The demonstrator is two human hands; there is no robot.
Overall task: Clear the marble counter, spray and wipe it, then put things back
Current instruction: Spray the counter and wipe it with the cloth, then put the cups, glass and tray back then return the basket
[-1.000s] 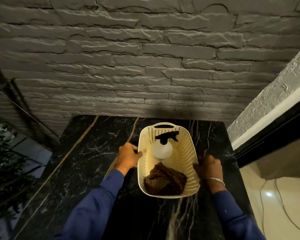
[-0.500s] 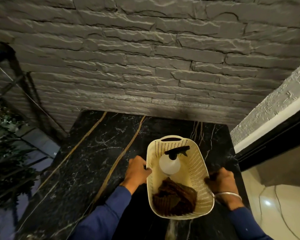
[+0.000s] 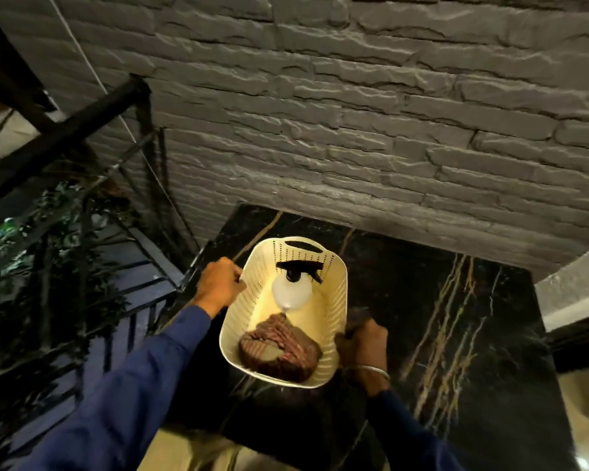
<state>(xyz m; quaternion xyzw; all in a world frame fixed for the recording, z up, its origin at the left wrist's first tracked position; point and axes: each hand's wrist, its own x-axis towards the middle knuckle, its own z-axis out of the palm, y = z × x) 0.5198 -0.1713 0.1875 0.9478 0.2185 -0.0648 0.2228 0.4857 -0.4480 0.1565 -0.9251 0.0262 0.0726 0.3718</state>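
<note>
A cream perforated plastic basket (image 3: 334, 300) is over the left part of the black marble counter (image 3: 456, 317). Inside it stands a white spray bottle (image 3: 291, 292) with a black trigger head, and a folded brown cloth (image 3: 279, 350) lies at the near end. My left hand (image 3: 218, 283) grips the basket's left rim. My right hand (image 3: 363, 341) grips its right rim near the front corner. Whether the basket rests on the counter or is lifted cannot be told.
A grey rough stone wall (image 3: 354, 113) backs the counter. A black metal stair railing (image 3: 82, 124) with green foliage (image 3: 48, 239) drops away on the left. A grey wall corner with a white ledge (image 3: 575, 294) juts in at the right.
The basket, held in both hands, has moved left across the counter toward its left edge. My view has swung left, bringing the stair railing into sight.
</note>
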